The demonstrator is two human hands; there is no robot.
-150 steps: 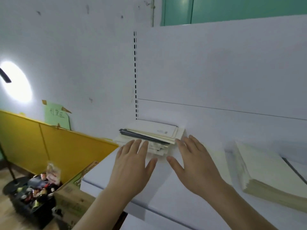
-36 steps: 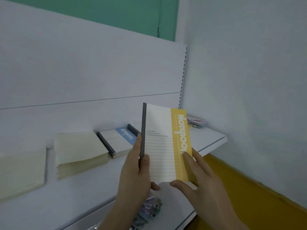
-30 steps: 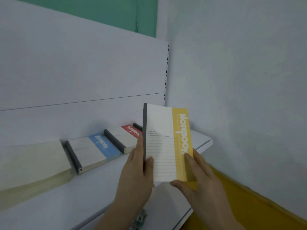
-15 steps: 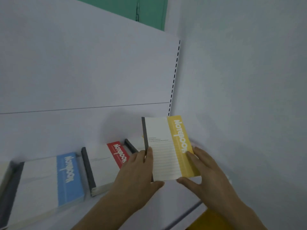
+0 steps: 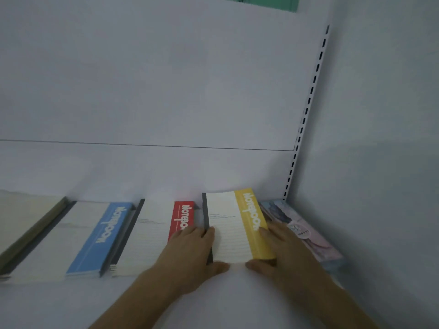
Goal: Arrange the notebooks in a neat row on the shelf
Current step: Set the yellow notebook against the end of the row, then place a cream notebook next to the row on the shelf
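A yellow-striped notebook (image 5: 234,224) lies low over the white shelf (image 5: 71,302), between a red-striped notebook stack (image 5: 152,236) and a pastel patterned stack (image 5: 306,231) at the right end. My left hand (image 5: 190,255) grips its dark spine edge, thumb under the near corner. My right hand (image 5: 285,255) holds its right edge with fingers on the yellow band. Whether the notebook rests on a stack beneath it is hidden. A blue-striped stack (image 5: 78,236) lies further left.
A cream-coloured stack (image 5: 23,222) sits at the far left edge. The white back panel (image 5: 166,91) rises behind the row, a slotted upright (image 5: 306,110) marks the shelf's right end, and a wall (image 5: 380,162) closes the right side.
Both hands have lowered the yellow notebook from upright in the air down to the shelf, into the gap right of the red stack. The view has swung down and right.
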